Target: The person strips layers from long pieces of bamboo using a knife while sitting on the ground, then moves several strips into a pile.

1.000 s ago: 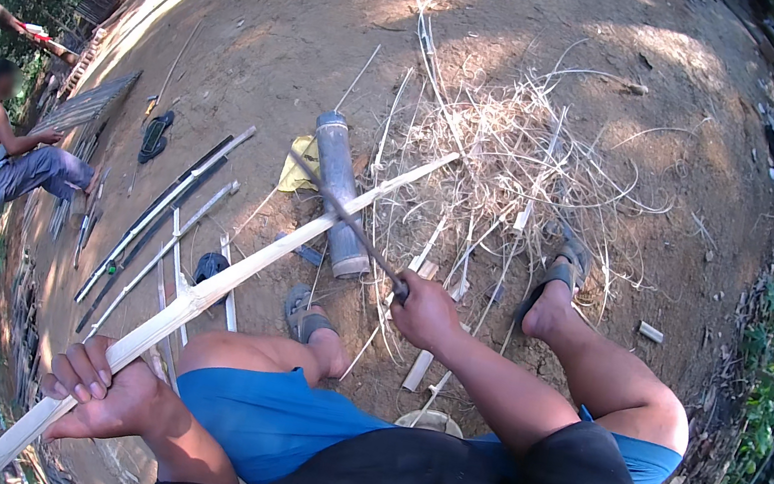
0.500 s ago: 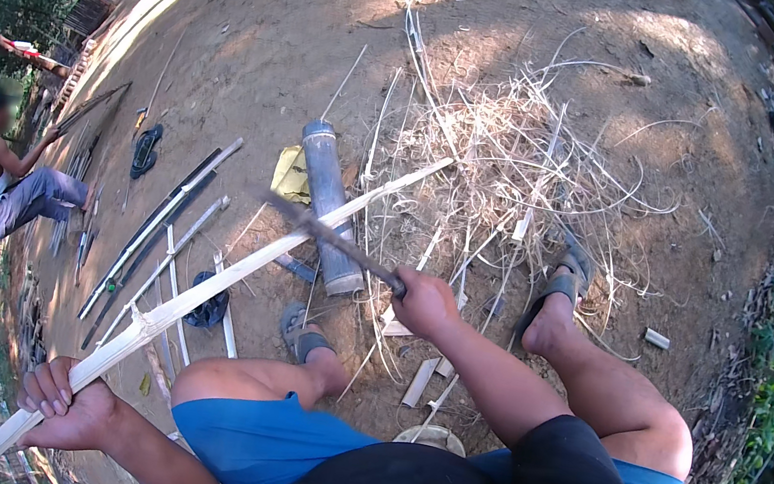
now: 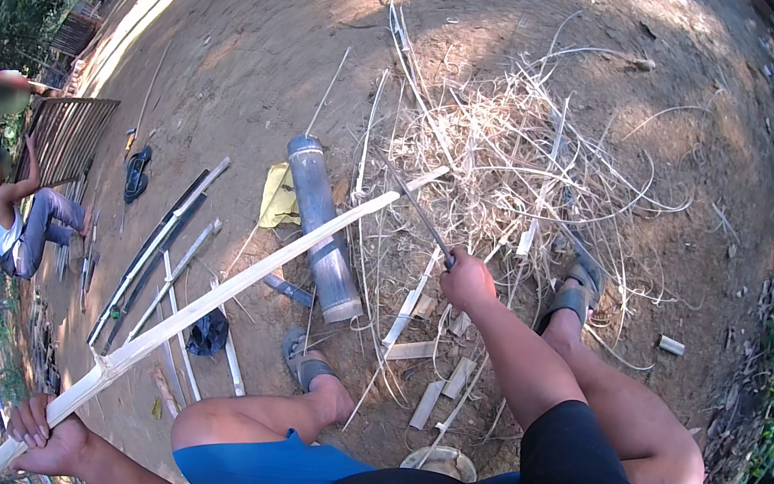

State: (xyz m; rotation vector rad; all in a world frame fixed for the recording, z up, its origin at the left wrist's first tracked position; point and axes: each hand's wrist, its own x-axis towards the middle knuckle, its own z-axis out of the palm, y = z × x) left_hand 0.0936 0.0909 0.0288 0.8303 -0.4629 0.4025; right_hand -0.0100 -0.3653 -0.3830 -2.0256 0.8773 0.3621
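My left hand (image 3: 50, 437) grips a long pale split bamboo strip (image 3: 238, 284) near its lower end. The strip slants up and right across my left knee, with a ragged node partway along it. In my right hand (image 3: 469, 284) is a long thin dark-bladed knife (image 3: 422, 209), the fist closed around its handle. The blade points up and left, its front part close to the strip's far end; whether they touch I cannot tell. Beneath the strip, a thick grey bamboo tube (image 3: 317, 206) lies on the ground beside a yellow cloth-like piece (image 3: 281, 197).
A tangled heap of shavings (image 3: 523, 152) covers the ground ahead. Bamboo lengths (image 3: 158, 251) and a dark bundle (image 3: 209, 330) lie left. Short offcuts (image 3: 427, 403) and a pale round container (image 3: 440, 461) sit between my legs. Another person (image 3: 23, 205) squats far left, holding a slatted panel (image 3: 70, 131).
My right hand has moved right and slightly up, carrying the knife along the strip toward its far end. At far left, the other person's slatted panel has turned to show its face.
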